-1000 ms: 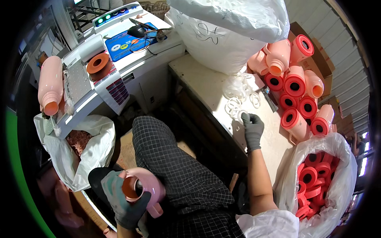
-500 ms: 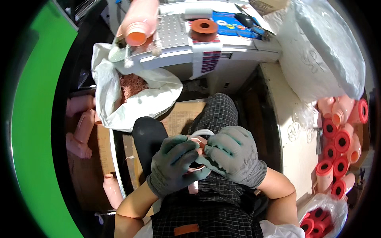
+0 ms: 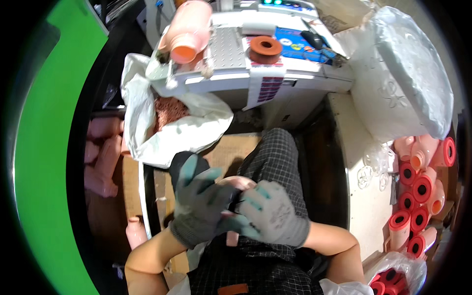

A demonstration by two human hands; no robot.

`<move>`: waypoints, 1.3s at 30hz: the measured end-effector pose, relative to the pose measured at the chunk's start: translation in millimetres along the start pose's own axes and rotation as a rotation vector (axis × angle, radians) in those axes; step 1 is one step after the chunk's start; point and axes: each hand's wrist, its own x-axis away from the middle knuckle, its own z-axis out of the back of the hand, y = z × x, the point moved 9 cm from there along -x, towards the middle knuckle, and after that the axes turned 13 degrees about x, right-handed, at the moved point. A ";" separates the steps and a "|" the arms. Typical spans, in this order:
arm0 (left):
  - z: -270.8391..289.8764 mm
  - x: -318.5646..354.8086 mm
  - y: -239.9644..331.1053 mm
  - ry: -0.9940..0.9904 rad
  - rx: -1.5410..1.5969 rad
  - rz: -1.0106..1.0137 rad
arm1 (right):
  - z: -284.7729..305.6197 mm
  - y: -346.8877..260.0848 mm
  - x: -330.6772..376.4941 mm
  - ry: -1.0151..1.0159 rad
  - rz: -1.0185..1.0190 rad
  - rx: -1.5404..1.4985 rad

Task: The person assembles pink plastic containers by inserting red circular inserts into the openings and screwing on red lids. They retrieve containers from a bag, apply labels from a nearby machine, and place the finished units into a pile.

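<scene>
In my lap, between my two hands, lies a pink plastic bottle (image 3: 238,182), largely hidden by the gloves; a dark opening shows between the fingers. Both hands wear grey knit gloves with greenish fingertips. My left hand (image 3: 199,206) is at the bottle's left side, blurred, its fingers stretched up and apart while the thumb side stays near the bottle. My right hand (image 3: 275,214) is closed around the bottle's right side, fingers curled. What its fingertips press on is hidden.
Ahead stands a white machine bench (image 3: 231,78) bearing a pink bottle (image 3: 189,32) and a brown tape roll (image 3: 265,49). An open white sack (image 3: 172,140) holds pink scraps. Pink bottles (image 3: 105,157) lie left. Red-based pink bottles (image 3: 422,187) pile up right, near a large plastic bag (image 3: 388,69).
My left hand's fingers have lifted off the bottle and spread upward. My right hand has shifted slightly left and down. The whole view has tilted a little, showing more of the bench.
</scene>
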 end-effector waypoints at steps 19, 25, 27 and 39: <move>-22.5 -34.6 -0.7 -0.471 0.183 0.018 | -23.5 -15.1 23.5 0.250 -0.019 0.131; -15.6 -33.9 6.1 -0.397 -0.018 0.007 | 15.4 -14.8 31.2 0.353 -0.079 0.037; -23.3 -41.8 10.6 -0.392 0.035 -0.016 | -5.0 -3.6 39.6 0.461 -0.262 -0.045; -140.9 -68.1 -205.7 0.325 1.289 0.799 | 91.9 161.1 273.6 0.762 -1.247 -0.797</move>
